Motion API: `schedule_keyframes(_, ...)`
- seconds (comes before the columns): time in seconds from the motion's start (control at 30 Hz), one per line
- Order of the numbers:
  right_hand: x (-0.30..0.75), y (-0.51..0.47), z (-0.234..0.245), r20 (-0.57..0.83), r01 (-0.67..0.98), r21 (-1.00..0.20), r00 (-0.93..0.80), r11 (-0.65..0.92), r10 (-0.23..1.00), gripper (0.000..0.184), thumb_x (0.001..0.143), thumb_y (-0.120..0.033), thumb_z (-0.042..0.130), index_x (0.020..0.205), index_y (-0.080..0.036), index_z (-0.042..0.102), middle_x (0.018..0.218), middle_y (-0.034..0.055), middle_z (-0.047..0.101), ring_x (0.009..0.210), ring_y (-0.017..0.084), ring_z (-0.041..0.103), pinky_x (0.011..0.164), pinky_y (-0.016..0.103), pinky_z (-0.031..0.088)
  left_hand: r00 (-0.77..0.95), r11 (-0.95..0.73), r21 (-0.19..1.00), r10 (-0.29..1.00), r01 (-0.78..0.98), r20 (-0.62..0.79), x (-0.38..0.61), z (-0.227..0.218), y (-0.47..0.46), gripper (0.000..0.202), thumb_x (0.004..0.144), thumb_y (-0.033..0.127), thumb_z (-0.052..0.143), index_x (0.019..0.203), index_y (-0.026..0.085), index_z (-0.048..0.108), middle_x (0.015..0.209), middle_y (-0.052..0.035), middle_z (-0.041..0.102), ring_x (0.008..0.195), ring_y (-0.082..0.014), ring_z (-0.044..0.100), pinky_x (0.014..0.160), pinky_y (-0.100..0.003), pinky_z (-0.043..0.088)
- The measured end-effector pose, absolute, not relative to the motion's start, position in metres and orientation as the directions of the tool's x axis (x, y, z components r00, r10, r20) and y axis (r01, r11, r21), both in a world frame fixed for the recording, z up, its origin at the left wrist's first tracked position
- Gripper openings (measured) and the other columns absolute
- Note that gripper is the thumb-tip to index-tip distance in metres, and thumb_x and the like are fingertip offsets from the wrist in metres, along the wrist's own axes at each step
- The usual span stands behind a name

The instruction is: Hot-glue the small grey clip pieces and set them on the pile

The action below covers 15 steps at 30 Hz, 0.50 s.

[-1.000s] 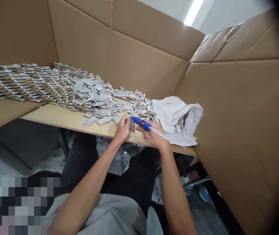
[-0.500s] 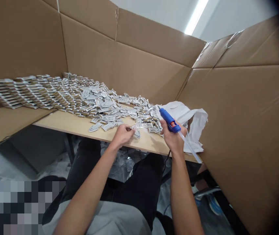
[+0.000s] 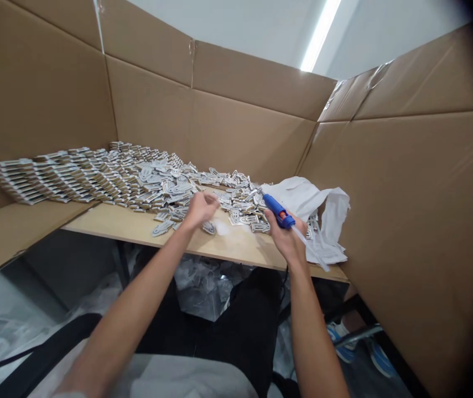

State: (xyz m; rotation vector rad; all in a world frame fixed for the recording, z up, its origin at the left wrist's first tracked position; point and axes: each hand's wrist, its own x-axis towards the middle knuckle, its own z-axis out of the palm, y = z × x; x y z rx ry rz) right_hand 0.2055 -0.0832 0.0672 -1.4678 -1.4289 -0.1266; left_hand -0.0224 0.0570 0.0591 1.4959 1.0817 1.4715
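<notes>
My right hand (image 3: 288, 237) is closed round a blue glue gun (image 3: 278, 210), its nozzle pointing up and left. A clear glue stick (image 3: 311, 251) sticks out of its back end. Left of it, my left hand (image 3: 202, 209) hovers over the table near the heap, with its fingers blurred, so whether they grip anything is unclear. Just below those fingers a small grey flat piece (image 3: 208, 228) lies on the wood. Many similar flat grey pieces with cut-out slots form a loose heap (image 3: 170, 185) behind my left hand.
Neat stacked rows of pieces (image 3: 53, 179) fill the left side. Crumpled white sheeting (image 3: 333, 215) lies at the right. Tall cardboard walls (image 3: 253, 132) surround the wooden table (image 3: 107, 218). Clear plastic (image 3: 203, 290) lies beneath it.
My left hand has moved left and up, away from where it held a flat grey piece. The glue gun has shifted slightly left and down in view. The camera view has tilted up.
</notes>
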Motion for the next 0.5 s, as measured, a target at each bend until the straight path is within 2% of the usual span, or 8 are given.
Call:
schedule_keyframes(0.1,0.205,-0.084,0.066,0.661,0.805,-0.542,0.229,0.242,0.715,0.049,0.091,-0.067,0.058,0.073,-0.021,0.061,0.061,0.0006,0.061,0.063,0.019,0.057,0.063,0.028,0.040,0.022,-0.445,0.819,0.882,0.362,0.470,-0.011,0.021,0.026,0.008,0.068,0.012,0.071,0.069,0.019,0.068,0.071,-0.0072,0.068,0.075,-0.0252,0.066,0.081,-0.037,0.052)
schedule_keyframes(0.23,0.206,-0.076,0.060,0.604,0.800,-0.541,0.155,0.260,0.782,0.046,0.093,-0.064,0.056,0.083,-0.020,0.064,0.068,0.0013,0.065,0.067,0.019,0.060,0.066,0.027,0.041,0.051,-0.397,0.641,0.871,0.657,0.488,-0.015,0.001,0.011,0.016,0.074,0.010,0.062,0.086,0.017,0.070,0.087,-0.0138,0.070,0.097,-0.0323,0.065,0.094,-0.043,0.049)
schedule_keyframes(0.37,0.202,-0.061,0.046,0.516,0.831,-0.515,0.107,0.208,0.850,0.034,0.091,-0.053,0.061,0.091,-0.019,0.062,0.080,0.0047,0.069,0.071,0.021,0.062,0.065,0.028,0.041,0.130,-0.358,0.530,0.899,0.769,0.419,-0.015,0.001,0.013,0.015,0.081,0.019,0.064,0.094,0.014,0.070,0.102,-0.0200,0.068,0.110,-0.0366,0.061,0.097,-0.045,0.047)
schedule_keyframes(0.5,0.196,-0.053,0.036,0.381,0.889,-0.446,0.086,0.102,0.920,0.018,0.085,-0.031,0.067,0.097,-0.017,0.063,0.091,0.0091,0.072,0.080,0.023,0.065,0.070,0.028,0.041,0.141,-0.369,0.503,0.889,0.781,0.435,-0.007,-0.002,0.012,0.033,0.080,0.023,0.068,0.112,0.015,0.067,0.114,-0.0186,0.065,0.120,-0.0345,0.057,0.102,-0.042,0.044)
